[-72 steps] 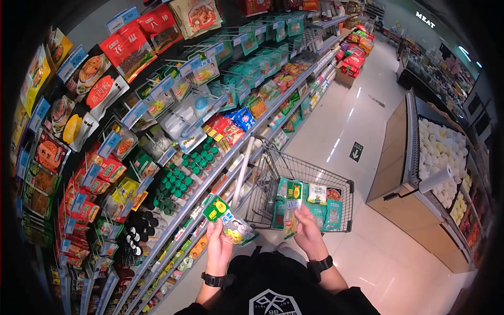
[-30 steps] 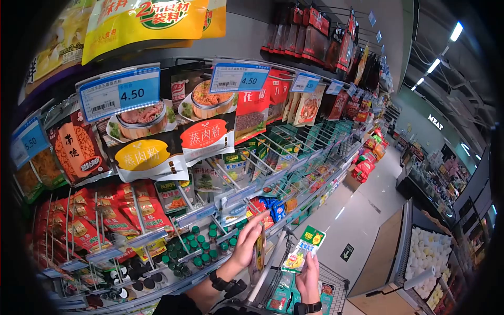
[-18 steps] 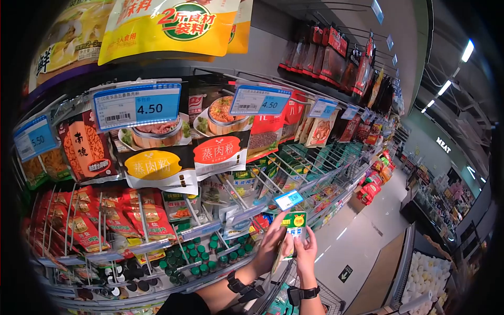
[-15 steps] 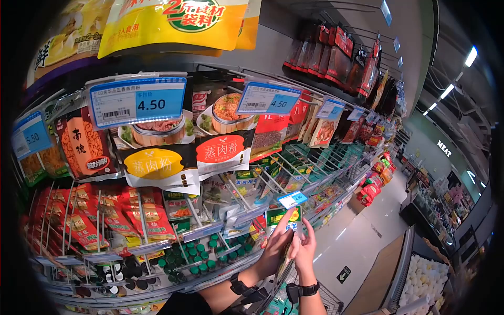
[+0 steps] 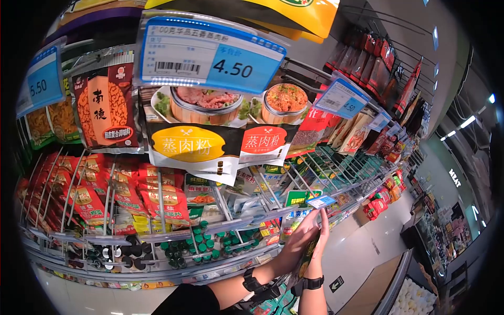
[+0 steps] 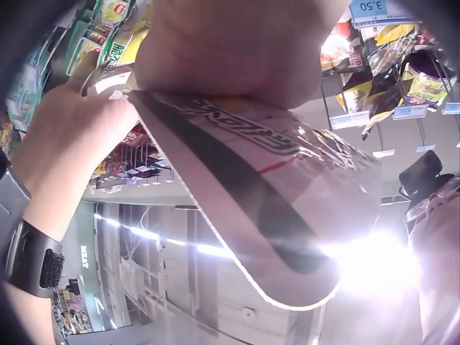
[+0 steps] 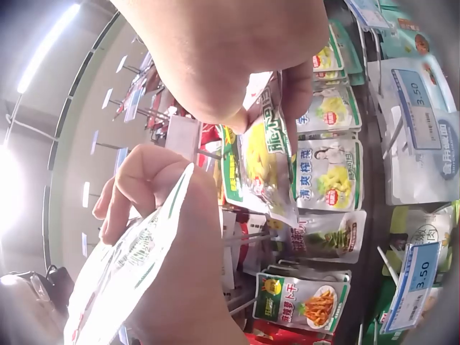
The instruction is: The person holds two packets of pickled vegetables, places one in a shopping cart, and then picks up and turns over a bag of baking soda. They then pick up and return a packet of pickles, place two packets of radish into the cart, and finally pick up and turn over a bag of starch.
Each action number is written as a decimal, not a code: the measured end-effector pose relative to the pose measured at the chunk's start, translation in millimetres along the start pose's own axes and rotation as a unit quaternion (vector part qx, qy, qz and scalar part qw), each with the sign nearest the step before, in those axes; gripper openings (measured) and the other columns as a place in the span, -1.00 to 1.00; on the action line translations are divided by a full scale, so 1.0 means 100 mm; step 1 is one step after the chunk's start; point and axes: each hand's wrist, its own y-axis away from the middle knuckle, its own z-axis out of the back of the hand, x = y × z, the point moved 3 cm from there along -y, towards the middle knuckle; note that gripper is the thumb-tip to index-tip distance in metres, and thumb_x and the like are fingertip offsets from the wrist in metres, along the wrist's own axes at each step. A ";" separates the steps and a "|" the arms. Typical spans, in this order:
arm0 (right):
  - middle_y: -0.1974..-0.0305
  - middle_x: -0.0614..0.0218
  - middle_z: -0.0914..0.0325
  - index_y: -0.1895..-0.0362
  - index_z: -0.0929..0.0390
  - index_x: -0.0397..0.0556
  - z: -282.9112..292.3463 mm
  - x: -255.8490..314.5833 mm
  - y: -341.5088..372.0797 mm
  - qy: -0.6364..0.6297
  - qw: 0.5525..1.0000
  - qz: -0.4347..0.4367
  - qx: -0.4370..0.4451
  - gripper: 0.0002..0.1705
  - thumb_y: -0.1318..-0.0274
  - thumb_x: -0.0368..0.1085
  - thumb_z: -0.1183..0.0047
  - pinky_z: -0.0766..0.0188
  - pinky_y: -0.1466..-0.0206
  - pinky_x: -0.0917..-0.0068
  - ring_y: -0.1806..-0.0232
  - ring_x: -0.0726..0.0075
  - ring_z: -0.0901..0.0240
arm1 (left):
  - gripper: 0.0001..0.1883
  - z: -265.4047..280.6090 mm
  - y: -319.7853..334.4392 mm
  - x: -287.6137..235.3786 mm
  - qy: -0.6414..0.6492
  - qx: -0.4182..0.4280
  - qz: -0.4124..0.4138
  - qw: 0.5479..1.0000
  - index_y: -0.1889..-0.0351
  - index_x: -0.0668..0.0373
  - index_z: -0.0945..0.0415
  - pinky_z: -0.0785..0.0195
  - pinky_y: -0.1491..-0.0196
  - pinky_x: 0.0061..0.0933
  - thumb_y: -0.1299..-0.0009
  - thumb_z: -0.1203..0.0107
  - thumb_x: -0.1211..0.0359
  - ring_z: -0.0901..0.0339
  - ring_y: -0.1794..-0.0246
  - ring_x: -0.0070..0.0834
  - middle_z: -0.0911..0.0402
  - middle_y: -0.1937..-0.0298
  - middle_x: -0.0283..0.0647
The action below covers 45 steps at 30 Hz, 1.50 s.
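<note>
My right hand (image 5: 319, 244) is at a shelf hook, beside a small price label (image 5: 321, 201). In the right wrist view it pinches a green-and-clear packet of pickled mustard (image 7: 259, 162) between thumb and fingers, in front of similar hanging packets (image 7: 327, 176). My left hand (image 5: 297, 241) is close beside the right. It grips another pickle packet (image 6: 251, 194), whose silvery back with a dark stripe fills much of the left wrist view. In the head view this packet stands almost edge-on between the hands. The fingertips are partly hidden.
Seasoning bags (image 5: 184, 144) hang on the left behind large price tags (image 5: 210, 58). Red packets (image 5: 163, 199) fill the hooks below, above green-capped jars (image 5: 202, 244). A shopping cart with teal packets (image 5: 278, 303) stands below my arms. The aisle floor (image 5: 362, 252) lies to the right.
Both hands have risen from above the cart to the shelf hooks, carrying their packets. The right hand's packet has moved up behind the small price label. The head view has turned toward the shelf.
</note>
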 end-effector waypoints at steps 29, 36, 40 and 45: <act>-0.21 0.14 -0.53 -0.42 -0.35 -0.15 -0.13 -0.43 -0.33 -0.057 0.978 -0.150 0.131 -0.40 -0.42 -0.14 -0.08 -0.48 -0.13 0.40 -0.14 0.30 -0.51 | -0.51 0.22 0.09 0.06 -0.018 -0.077 -0.052 0.996 -0.44 0.30 -0.28 -0.05 -0.46 -0.42 -0.67 0.06 0.21 -0.25 -0.42 -0.53 -0.38 -0.37 -0.18; -0.33 0.20 -0.48 -0.47 -0.29 -0.13 0.86 -0.74 0.75 -0.125 0.978 -0.156 0.067 -0.24 -0.46 0.16 0.09 -0.43 -0.35 0.20 -0.31 0.21 -0.46 | -0.68 0.62 0.04 0.44 -0.123 -0.207 -0.070 0.968 0.42 0.12 -0.40 -0.09 0.36 -0.66 -0.62 -0.11 0.26 -0.20 0.40 -0.85 -0.34 0.45 -0.59; -0.52 0.14 -0.20 -0.57 -0.09 -0.06 0.63 -0.36 1.12 -0.217 0.959 -0.132 0.121 0.00 -0.39 0.46 0.28 -0.33 -0.42 -0.23 -0.49 -0.07 -0.23 | -0.71 0.62 -0.01 0.44 -0.055 -0.290 -0.076 0.952 0.36 0.14 -0.43 -0.19 0.29 -0.66 -0.62 -0.11 0.25 -0.26 0.38 -0.82 -0.44 0.40 -0.52; -0.01 0.09 -0.65 -0.15 -0.47 -0.26 0.55 -0.09 1.03 -0.099 0.987 -0.129 0.011 -0.58 -0.21 -0.56 -0.22 -0.79 0.17 0.13 0.06 0.13 -0.69 | -0.87 0.48 -0.03 0.50 -0.027 -0.256 -0.086 0.962 0.09 0.19 -0.45 -0.31 0.11 -0.60 -0.62 -0.07 0.32 -0.40 0.19 -0.74 -0.53 0.19 -0.39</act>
